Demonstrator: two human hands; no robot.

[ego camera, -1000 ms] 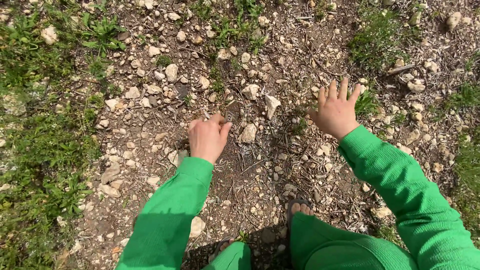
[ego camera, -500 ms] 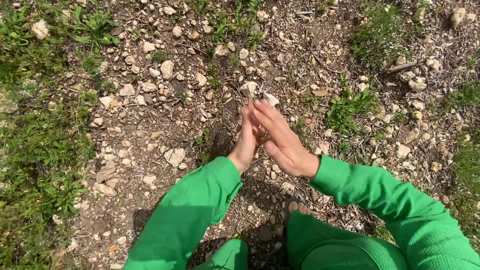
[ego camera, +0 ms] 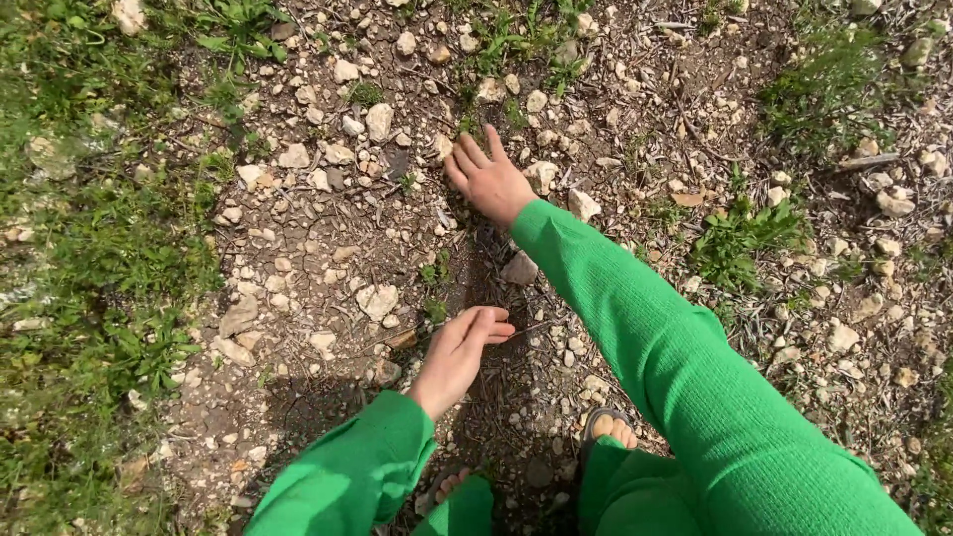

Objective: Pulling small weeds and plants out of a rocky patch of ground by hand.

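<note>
Head view: my two hands apart, both empty; right hand [ego camera: 489,179] flat on stones at 12, left hand [ego camera: 459,354] open, palm up, at 6.

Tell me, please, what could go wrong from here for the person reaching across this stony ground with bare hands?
The right hand is stretched far forward, flat among loose pale stones and dry twigs; an edge or splinter could scratch the bare skin. The left hand hovers open with nothing under it, so the long reach may leave the crouch unsteady. The toes sit in an open sandal on loose gravel, where a foot might slip or get jabbed.
</note>
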